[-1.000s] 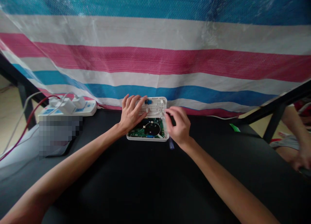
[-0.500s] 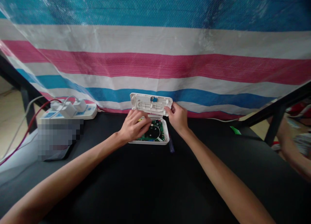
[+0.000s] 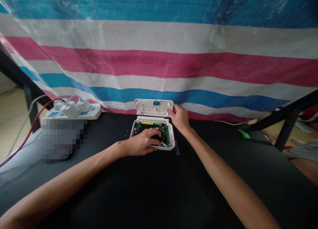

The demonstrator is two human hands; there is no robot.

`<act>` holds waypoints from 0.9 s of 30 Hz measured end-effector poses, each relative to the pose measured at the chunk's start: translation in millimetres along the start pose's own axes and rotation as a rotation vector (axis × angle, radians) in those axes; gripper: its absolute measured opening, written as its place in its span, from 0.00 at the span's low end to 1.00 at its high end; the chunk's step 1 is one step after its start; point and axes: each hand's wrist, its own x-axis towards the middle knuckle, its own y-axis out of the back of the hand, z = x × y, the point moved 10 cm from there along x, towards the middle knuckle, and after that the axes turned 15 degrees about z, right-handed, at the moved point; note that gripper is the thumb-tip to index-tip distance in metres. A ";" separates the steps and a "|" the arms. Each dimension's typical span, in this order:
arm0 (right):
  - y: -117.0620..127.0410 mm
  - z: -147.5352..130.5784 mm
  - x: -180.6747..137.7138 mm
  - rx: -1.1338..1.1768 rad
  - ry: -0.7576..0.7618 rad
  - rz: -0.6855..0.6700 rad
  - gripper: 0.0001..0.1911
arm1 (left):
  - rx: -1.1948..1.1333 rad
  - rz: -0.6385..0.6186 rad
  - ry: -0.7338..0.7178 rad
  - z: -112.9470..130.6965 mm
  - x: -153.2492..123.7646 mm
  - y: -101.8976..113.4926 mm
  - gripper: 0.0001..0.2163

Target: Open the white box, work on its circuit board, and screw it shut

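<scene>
A white plastic device case [image 3: 171, 146] lies open on the black table [image 3: 159, 189]. Inside it sits a green circuit board [image 3: 166, 133] with a yellow part and a black round part. Its white lid [image 3: 151, 107] stands raised at the back, with a small blue piece on it. My right hand [image 3: 179, 118] pinches the lid's right edge. My left hand [image 3: 142, 143] lies over the front of the case, fingers stretched flat on the board. A thin bluish tool [image 3: 177, 149] lies beside the case on its right.
A white power strip [image 3: 93, 112] with white chargers, grey and red cables stands at the back left. A blurred flat object [image 3: 64, 141] lies below it. A striped tarp [image 3: 159, 57] hangs behind. A green scrap [image 3: 244, 133] lies at right. Another person's limb [image 3: 306, 166] shows far right.
The lid has swung up from over the board to standing open. My right hand followed the lid's edge upward. My left hand slid down from the lid onto the board.
</scene>
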 end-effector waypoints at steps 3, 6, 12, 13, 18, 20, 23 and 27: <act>-7.5 2.5 -3.8 0.020 0.001 -0.035 0.08 | -0.010 -0.008 0.013 2.1 -1.0 -0.7 0.11; -15.2 7.5 -6.6 -0.003 -0.015 -0.097 0.11 | -0.020 0.000 0.021 2.6 -2.3 -1.0 0.11; -14.9 11.4 -6.9 -0.157 -0.014 -0.166 0.14 | -0.054 0.083 0.028 6.3 0.3 9.9 0.11; -11.9 12.0 -6.9 -0.194 -0.022 -0.170 0.15 | -0.055 0.124 0.054 4.5 2.0 15.6 0.11; 15.1 3.7 -11.3 -0.338 -0.050 -0.196 0.13 | -0.029 0.399 0.304 -23.2 0.7 47.2 0.09; 18.7 -17.6 -19.1 -0.218 0.029 -0.278 0.08 | -0.014 0.464 0.383 -35.2 -4.5 51.2 0.09; 11.5 -60.6 -48.5 0.067 0.211 -0.556 0.06 | 0.005 0.488 0.433 -46.2 -10.3 48.3 0.10; 4.7 -90.1 -87.1 0.187 0.403 -0.801 0.12 | 0.018 0.461 0.424 -50.7 -11.9 41.0 0.12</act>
